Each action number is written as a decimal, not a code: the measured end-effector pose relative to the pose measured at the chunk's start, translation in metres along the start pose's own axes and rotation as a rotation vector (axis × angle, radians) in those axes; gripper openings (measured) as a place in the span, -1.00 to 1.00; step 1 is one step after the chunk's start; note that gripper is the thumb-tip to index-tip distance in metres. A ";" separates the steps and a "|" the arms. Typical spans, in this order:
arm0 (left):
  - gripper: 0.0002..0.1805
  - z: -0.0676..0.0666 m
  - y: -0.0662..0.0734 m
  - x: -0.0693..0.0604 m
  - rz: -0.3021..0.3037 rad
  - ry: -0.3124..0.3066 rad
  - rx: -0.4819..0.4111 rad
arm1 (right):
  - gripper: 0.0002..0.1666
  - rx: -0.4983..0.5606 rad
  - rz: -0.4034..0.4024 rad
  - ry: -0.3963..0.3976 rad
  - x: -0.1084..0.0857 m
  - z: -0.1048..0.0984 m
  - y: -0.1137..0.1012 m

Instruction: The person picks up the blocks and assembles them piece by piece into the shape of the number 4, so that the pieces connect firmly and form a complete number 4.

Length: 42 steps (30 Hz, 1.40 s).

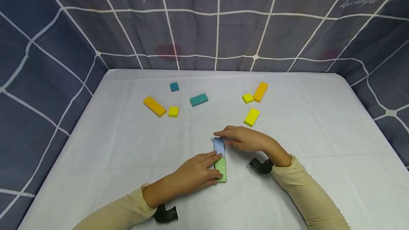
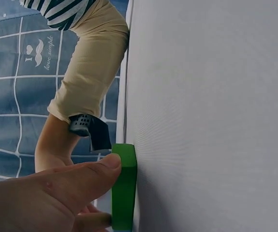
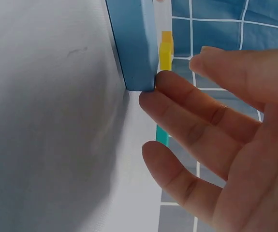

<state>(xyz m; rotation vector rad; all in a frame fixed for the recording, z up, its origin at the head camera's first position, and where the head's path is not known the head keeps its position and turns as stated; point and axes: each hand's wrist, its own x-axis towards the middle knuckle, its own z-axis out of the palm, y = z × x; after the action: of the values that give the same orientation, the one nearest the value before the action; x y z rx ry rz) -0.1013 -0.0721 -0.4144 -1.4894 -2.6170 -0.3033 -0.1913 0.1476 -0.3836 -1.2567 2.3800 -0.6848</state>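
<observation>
A light blue block [image 1: 219,145] and a green block [image 1: 222,169] lie end to end on the white tabletop, in line away from the person. My left hand [image 1: 196,171] lies over them from the left, its fingers resting near the seam and on the green block. In the left wrist view the thumb [image 2: 107,164] touches the green block [image 2: 124,193] near its end. At the far end of the blue block is my right hand [image 1: 246,138]. The right wrist view shows its extended fingertips [image 3: 148,99] touching the end of the blue block [image 3: 135,46], thumb apart.
Farther back lie orange blocks [image 1: 154,107], [image 1: 260,92] and yellow blocks [image 1: 173,111], [image 1: 247,98], [image 1: 251,117]. Two teal blocks [image 1: 174,87], [image 1: 198,100] are there too. Black wrist straps [image 1: 165,214] hang below the sleeves. A grey gridded cloth [image 1: 191,34] surrounds the table.
</observation>
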 end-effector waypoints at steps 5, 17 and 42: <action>-0.83 0.001 0.000 -0.001 -0.001 0.008 -0.014 | -0.53 0.013 0.004 0.001 0.001 0.001 0.001; -0.84 0.003 0.001 -0.001 0.011 0.017 -0.009 | -0.56 0.049 0.051 0.018 0.000 0.006 0.003; -0.82 0.000 0.000 -0.001 0.003 0.001 0.027 | -0.55 0.135 0.116 0.124 0.002 -0.002 0.011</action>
<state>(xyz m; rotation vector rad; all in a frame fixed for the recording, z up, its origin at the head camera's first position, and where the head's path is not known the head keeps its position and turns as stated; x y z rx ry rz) -0.1007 -0.0725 -0.4147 -1.4842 -2.6076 -0.2678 -0.2008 0.1517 -0.3880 -1.0400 2.4363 -0.8942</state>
